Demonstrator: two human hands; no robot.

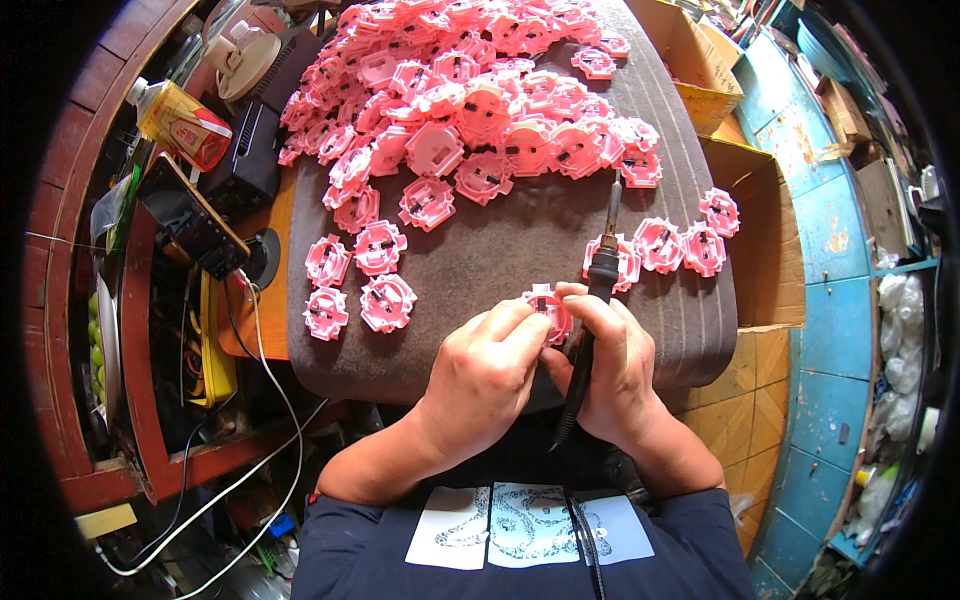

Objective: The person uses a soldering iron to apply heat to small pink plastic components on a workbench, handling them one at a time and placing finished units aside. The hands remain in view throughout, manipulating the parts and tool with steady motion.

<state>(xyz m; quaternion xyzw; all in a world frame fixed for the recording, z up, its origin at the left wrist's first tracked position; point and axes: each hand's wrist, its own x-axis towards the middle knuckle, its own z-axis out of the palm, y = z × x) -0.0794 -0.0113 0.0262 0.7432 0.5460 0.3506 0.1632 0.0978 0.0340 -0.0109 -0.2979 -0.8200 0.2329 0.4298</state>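
Observation:
Near the front edge of the dark table mat, my left hand (487,360) is closed, its fingertips pinching a round pink plastic part (549,312) with a small black piece on it. My right hand (618,362) is closed on a soldering iron (603,266). The iron's black handle crosses that hand and its metal tip points away from me, close to the big pile. The right fingertips also meet the pink part's right side. A large heap of similar pink parts (435,150) covers the far half of the mat.
Several pink parts (387,303) lie at the left of the mat and more (659,246) at the right. Cardboard boxes (765,240) stand right of the table. Left are a phone on a stand (190,215), a bottle with orange-red liquid (185,130) and a hanging white cable (290,400).

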